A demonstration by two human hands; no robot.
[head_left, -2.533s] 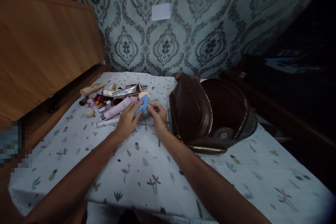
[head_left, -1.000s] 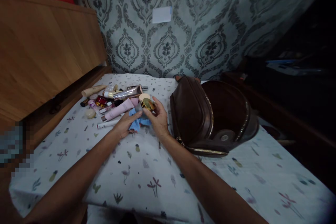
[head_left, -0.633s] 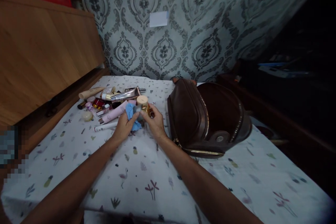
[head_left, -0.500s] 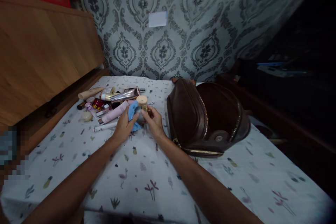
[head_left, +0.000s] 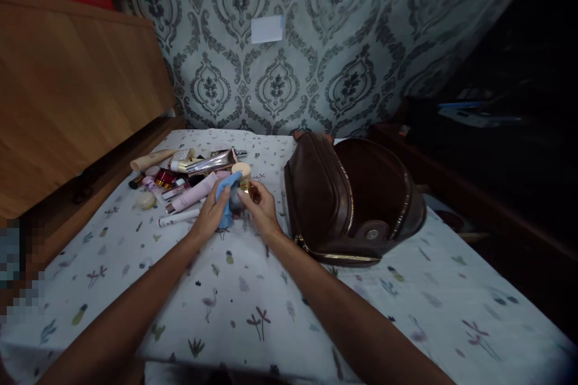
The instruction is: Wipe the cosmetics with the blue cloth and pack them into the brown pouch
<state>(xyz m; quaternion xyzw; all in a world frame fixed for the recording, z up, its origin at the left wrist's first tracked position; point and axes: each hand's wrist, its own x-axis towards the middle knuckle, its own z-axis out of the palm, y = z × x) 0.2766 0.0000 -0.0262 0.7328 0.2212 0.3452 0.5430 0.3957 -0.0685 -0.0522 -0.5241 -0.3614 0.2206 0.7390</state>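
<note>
Blue cloth point(head_left: 229, 192), bunched low at the left fingers a second ago, now stands higher against the gold-capped container point(head_left: 245, 186). Clock directions start from the hands: patterned wall point(head_left: 298, 66) at twelve; printed tablecloth point(head_left: 237, 283) beneath; unzipped brown leather bag point(head_left: 318, 186) at three; a loose cosmetics pile at ten, including a silver tube point(head_left: 210, 163) and pale pink tube point(head_left: 193, 194). The left hand point(head_left: 212, 212) grips the cloth; the right hand point(head_left: 263, 210) pinches the cap. Between both hands sits the container, a round beige-topped item point(head_left: 241, 169) just beyond at twelve.
</note>
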